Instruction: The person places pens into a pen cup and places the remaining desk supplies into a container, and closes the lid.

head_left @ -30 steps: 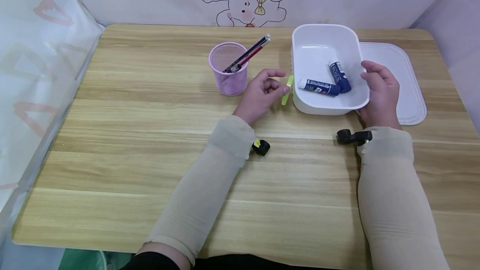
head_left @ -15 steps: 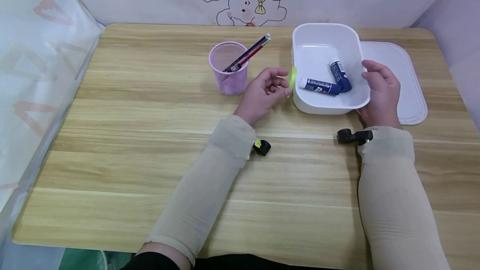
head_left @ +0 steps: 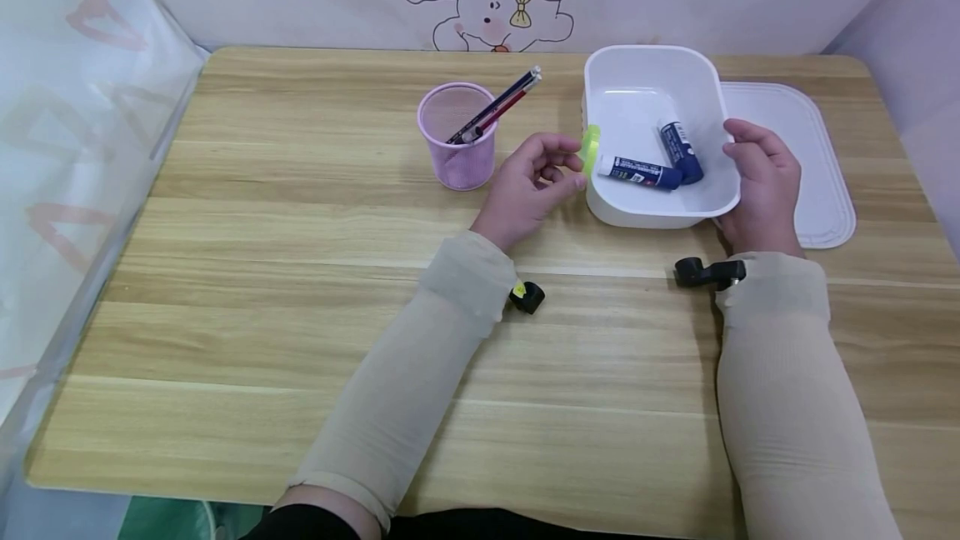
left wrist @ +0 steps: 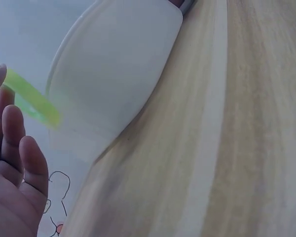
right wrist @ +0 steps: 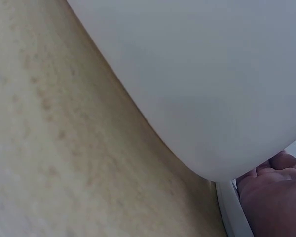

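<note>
A white box [head_left: 652, 211] without its lid stands at the right of the table, with two blue glue sticks [head_left: 641, 174] lying inside. My left hand [head_left: 525, 186] pinches a thin, translucent yellow-green piece [head_left: 590, 150] at the box's left rim; its kind I cannot tell. In the left wrist view this piece [left wrist: 32, 98] sticks out from the fingertips towards the box wall [left wrist: 113, 64]. At the box's right side my right hand [head_left: 761, 186] grips the rim, thumb and forefinger uppermost. Its other fingers are mostly hidden in the head view.
A white lid [head_left: 813, 190] lies on the table right of the box, partly behind my right hand. Left of the box, a purple mesh cup [head_left: 461, 161] holds pencils [head_left: 498, 109] leaning right. The wooden table [head_left: 300, 315] ends at a rabbit-printed cloth [head_left: 487, 7].
My left hand has shifted slightly right and away from me. The yellow-green piece has risen from beside the box to its left rim and turned. My right hand and the box stay put.
</note>
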Action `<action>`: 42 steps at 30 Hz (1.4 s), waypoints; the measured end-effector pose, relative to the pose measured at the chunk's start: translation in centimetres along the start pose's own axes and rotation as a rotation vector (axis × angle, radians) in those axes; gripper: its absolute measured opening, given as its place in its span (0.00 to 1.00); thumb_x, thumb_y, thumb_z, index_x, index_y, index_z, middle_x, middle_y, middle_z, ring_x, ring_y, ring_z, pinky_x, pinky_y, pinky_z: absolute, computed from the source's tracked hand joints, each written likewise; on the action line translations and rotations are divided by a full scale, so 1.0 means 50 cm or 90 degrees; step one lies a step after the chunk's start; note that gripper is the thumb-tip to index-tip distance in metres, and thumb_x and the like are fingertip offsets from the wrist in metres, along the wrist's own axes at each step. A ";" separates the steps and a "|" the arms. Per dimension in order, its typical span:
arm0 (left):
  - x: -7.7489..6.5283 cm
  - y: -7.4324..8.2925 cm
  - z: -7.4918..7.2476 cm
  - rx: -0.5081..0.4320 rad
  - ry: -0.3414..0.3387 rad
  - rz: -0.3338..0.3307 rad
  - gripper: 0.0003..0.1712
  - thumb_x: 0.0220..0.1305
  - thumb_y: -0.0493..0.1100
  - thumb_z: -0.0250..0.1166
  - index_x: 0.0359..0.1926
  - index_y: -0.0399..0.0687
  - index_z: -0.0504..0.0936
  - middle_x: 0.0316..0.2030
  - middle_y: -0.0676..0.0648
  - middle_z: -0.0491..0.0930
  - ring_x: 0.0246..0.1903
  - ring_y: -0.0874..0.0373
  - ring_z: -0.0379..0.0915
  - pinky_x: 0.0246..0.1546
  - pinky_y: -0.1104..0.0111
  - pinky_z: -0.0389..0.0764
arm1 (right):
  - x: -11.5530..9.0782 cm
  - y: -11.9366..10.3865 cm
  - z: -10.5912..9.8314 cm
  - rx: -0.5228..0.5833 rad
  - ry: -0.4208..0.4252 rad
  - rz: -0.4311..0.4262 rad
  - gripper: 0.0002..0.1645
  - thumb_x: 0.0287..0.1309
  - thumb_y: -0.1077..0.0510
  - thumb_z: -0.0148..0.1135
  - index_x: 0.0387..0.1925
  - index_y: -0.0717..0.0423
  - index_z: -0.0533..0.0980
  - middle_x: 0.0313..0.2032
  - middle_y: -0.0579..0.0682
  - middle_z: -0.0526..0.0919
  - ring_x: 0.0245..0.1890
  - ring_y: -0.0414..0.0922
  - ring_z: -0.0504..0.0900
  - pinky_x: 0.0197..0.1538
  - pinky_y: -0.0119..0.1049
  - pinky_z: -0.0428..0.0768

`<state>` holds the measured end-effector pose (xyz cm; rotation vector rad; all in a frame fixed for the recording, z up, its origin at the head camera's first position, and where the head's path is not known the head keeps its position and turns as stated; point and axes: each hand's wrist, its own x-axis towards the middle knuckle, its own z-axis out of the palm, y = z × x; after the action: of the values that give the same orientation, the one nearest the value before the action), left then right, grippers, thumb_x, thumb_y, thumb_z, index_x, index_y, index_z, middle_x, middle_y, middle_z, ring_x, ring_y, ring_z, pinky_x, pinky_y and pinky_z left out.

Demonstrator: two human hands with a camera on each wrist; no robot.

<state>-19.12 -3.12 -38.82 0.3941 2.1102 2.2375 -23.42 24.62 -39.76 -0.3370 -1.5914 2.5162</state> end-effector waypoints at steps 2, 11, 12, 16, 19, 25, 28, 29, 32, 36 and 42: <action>-0.001 0.002 0.001 -0.009 0.009 0.023 0.20 0.63 0.31 0.68 0.56 0.36 0.76 0.44 0.43 0.81 0.39 0.57 0.73 0.43 0.71 0.76 | 0.000 0.000 0.000 0.001 0.001 0.001 0.17 0.65 0.70 0.54 0.53 0.65 0.79 0.62 0.51 0.71 0.66 0.47 0.69 0.59 0.35 0.78; -0.004 0.022 0.013 -0.062 0.018 0.059 0.18 0.64 0.28 0.67 0.54 0.33 0.75 0.43 0.42 0.80 0.42 0.55 0.76 0.45 0.70 0.80 | 0.000 0.000 -0.001 -0.006 -0.001 0.000 0.17 0.66 0.69 0.55 0.54 0.65 0.79 0.62 0.51 0.71 0.67 0.47 0.69 0.59 0.35 0.78; -0.005 0.025 0.015 -0.069 0.017 0.055 0.18 0.63 0.28 0.67 0.54 0.33 0.75 0.44 0.42 0.80 0.43 0.55 0.76 0.47 0.69 0.80 | 0.000 0.000 -0.001 -0.004 -0.002 -0.001 0.17 0.66 0.69 0.55 0.53 0.65 0.79 0.62 0.51 0.71 0.67 0.47 0.69 0.59 0.35 0.78; -0.008 0.032 0.023 -0.111 0.015 0.020 0.18 0.63 0.28 0.66 0.53 0.34 0.75 0.44 0.42 0.79 0.45 0.55 0.76 0.50 0.67 0.81 | 0.001 0.000 -0.001 0.002 0.000 -0.002 0.16 0.65 0.70 0.55 0.53 0.65 0.79 0.62 0.51 0.71 0.66 0.47 0.69 0.59 0.35 0.78; -0.009 0.036 0.028 -0.146 0.017 -0.012 0.17 0.63 0.27 0.66 0.53 0.35 0.76 0.45 0.42 0.78 0.45 0.56 0.76 0.50 0.67 0.82 | 0.001 0.000 -0.002 0.004 0.001 -0.002 0.16 0.65 0.70 0.55 0.52 0.65 0.79 0.62 0.51 0.72 0.66 0.47 0.69 0.58 0.35 0.79; -0.012 0.031 0.037 -0.169 0.000 -0.040 0.17 0.64 0.27 0.65 0.53 0.36 0.76 0.45 0.43 0.78 0.44 0.58 0.75 0.49 0.68 0.82 | 0.004 0.003 -0.004 0.019 0.000 -0.015 0.15 0.63 0.71 0.55 0.50 0.67 0.80 0.59 0.53 0.72 0.64 0.48 0.71 0.56 0.35 0.80; -0.011 0.024 0.041 -0.159 -0.012 -0.045 0.17 0.65 0.27 0.65 0.53 0.36 0.76 0.45 0.43 0.77 0.44 0.58 0.75 0.49 0.69 0.82 | 0.005 0.004 -0.004 0.031 0.000 -0.021 0.15 0.62 0.72 0.55 0.49 0.68 0.80 0.58 0.55 0.73 0.64 0.50 0.72 0.56 0.36 0.81; -0.011 0.022 0.041 -0.154 -0.013 -0.048 0.16 0.65 0.27 0.65 0.53 0.36 0.76 0.45 0.43 0.77 0.44 0.58 0.75 0.48 0.69 0.82 | 0.004 0.004 -0.004 0.031 -0.001 -0.022 0.15 0.62 0.72 0.55 0.49 0.68 0.80 0.58 0.55 0.73 0.64 0.50 0.72 0.55 0.35 0.81; -0.011 0.020 0.040 -0.140 -0.012 -0.060 0.16 0.65 0.28 0.65 0.53 0.38 0.76 0.46 0.44 0.77 0.45 0.58 0.75 0.48 0.69 0.82 | 0.004 0.004 -0.002 0.032 -0.004 -0.022 0.15 0.62 0.72 0.55 0.49 0.69 0.80 0.59 0.55 0.73 0.64 0.50 0.72 0.56 0.35 0.81; -0.010 0.018 0.038 -0.127 -0.010 -0.062 0.17 0.66 0.30 0.65 0.55 0.38 0.76 0.46 0.44 0.78 0.46 0.58 0.75 0.50 0.69 0.81 | 0.002 0.002 -0.001 0.027 -0.004 -0.014 0.16 0.63 0.71 0.55 0.50 0.68 0.80 0.60 0.54 0.72 0.65 0.49 0.71 0.56 0.35 0.81; -0.009 0.014 0.038 -0.118 -0.016 -0.050 0.21 0.65 0.30 0.66 0.58 0.35 0.73 0.46 0.42 0.79 0.47 0.57 0.75 0.52 0.70 0.79 | 0.002 0.000 -0.001 0.015 -0.001 -0.002 0.16 0.64 0.70 0.55 0.52 0.66 0.79 0.62 0.53 0.72 0.65 0.48 0.71 0.56 0.35 0.80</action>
<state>-18.18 -1.42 -38.12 0.3207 1.8516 2.3435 -23.48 24.70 -39.82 -0.3300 -1.5610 2.5307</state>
